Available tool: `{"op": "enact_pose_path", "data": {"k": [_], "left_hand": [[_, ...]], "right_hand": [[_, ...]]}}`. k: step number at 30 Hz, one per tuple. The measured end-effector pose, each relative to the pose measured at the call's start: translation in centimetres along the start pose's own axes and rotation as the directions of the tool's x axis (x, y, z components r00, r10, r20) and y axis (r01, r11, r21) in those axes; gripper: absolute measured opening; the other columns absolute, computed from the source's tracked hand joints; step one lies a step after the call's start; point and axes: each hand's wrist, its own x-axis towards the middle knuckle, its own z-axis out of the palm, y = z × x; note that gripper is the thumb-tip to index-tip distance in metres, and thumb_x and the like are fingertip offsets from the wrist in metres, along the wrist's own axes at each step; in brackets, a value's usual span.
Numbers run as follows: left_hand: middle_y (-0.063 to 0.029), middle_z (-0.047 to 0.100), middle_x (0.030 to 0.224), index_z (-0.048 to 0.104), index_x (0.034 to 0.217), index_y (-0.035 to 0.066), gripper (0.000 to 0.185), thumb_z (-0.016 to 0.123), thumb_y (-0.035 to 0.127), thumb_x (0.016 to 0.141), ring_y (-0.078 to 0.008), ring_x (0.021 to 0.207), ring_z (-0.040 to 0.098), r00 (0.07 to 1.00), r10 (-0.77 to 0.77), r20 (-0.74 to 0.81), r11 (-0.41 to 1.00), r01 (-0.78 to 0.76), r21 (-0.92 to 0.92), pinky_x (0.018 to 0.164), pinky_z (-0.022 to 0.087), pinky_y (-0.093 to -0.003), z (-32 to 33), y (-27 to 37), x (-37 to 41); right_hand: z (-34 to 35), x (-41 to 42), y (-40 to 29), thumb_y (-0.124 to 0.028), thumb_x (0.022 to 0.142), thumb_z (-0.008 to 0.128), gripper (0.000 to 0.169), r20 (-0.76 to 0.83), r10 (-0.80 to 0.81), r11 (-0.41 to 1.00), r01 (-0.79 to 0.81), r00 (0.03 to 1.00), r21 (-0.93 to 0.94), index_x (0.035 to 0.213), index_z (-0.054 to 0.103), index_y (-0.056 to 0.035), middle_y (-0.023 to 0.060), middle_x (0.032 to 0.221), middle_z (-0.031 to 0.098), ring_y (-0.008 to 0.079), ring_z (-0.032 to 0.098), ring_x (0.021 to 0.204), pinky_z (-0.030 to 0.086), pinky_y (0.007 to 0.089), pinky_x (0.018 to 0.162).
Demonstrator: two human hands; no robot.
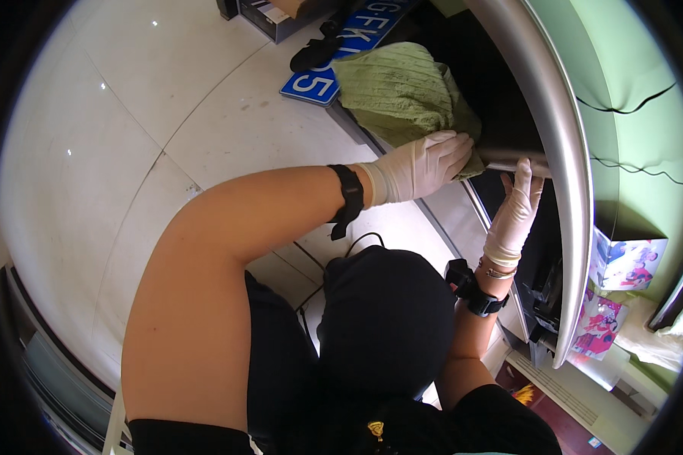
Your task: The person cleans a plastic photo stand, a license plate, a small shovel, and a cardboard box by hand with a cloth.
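Note:
My left hand [424,165], in a pale disposable glove, presses on a green towel [401,91], its fingers close together over the cloth's near end. The towel lies bunched against a dark panel with a broad silver frame [566,187], which looks like a television. Also gloved, my right hand [515,213] reaches up beside that frame. Its fingertips touch a brownish strip [515,157] along the panel's edge, with the thumb a little apart. Whether these fingers grip the strip is not clear.
A blue vehicle licence plate [310,85] and a small black object [316,54] lie beyond the towel. Picture-printed boxes [632,264] stand behind the silver frame, where thin cables [626,108] hang along the green wall. Pale tiles [131,102] cover the floor at left.

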Motion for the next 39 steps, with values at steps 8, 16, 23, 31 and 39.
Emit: {"op": "enact_pose_path", "data": {"k": [8,16,23,31,39], "left_hand": [[-0.0063,0.045,0.134,0.042,0.132,0.014,0.051,0.051,0.005,0.083,-0.0191,0.122,0.046,0.989,0.070,0.130,0.993,-0.082,0.085,0.100,0.042,-0.0302,-1.8,-13.1,-4.4],[-0.0048,0.063,0.095,0.057,0.109,0.005,0.051,0.041,0.051,0.093,-0.0152,0.086,0.059,0.001,-0.898,0.440,-0.359,0.574,-0.735,0.074,0.048,-0.0291,-4.9,-14.2,-5.5],[-0.0267,0.051,0.121,0.045,0.123,-0.006,0.071,0.021,0.053,0.093,-0.0389,0.113,0.049,-0.006,-0.761,0.648,-0.484,0.670,-0.562,0.097,0.038,-0.0374,-0.5,-6.4,-2.7],[-0.0144,0.049,0.116,0.042,0.121,-0.001,0.043,0.049,0.032,0.094,-0.0242,0.108,0.050,0.022,-0.277,0.961,-0.908,0.322,-0.269,0.095,0.041,-0.0331,-6.0,-0.7,4.1],[-0.0103,0.057,0.100,0.055,0.100,0.000,0.019,0.052,0.017,0.090,-0.0172,0.093,0.059,0.557,-0.388,0.735,-0.680,0.366,-0.636,0.083,0.050,-0.0264,-6.6,-5.4,1.7]], "right_hand": [[-0.5,-0.7,-0.5,-0.025,0.088,0.062,0.032,0.007,-0.047,0.998,0.047,0.999,-0.033,0.114,0.054,-0.0073,-0.0029,0.100,0.054,0.0084,0.045,0.091,0.036,0.0272,0.086],[-2.5,-2.6,0.5,-0.019,0.088,0.061,0.016,0.174,0.030,0.980,0.005,0.984,-0.200,0.091,0.064,-0.0031,0.0010,0.081,0.060,0.0080,0.053,0.075,0.041,0.0214,0.069],[-2.9,-4.2,0.8,-0.017,0.090,0.056,0.021,0.537,0.140,0.929,0.077,0.832,-0.362,0.086,0.066,0.0014,0.0061,0.080,0.060,0.0111,0.054,0.070,0.043,0.0231,0.063],[-0.8,-4.2,1.4,-0.010,0.080,0.064,0.014,0.526,-0.047,0.900,0.265,0.849,-0.346,0.092,0.063,-0.0022,0.0090,0.085,0.059,0.0181,0.055,0.071,0.045,0.0270,0.066],[4.1,-3.8,2.0,-0.003,0.063,0.075,0.064,0.520,-0.563,0.487,0.766,0.643,-0.420,0.121,0.050,-0.0113,0.0107,0.116,0.046,0.0287,0.044,0.107,0.038,0.0388,0.090]]}}
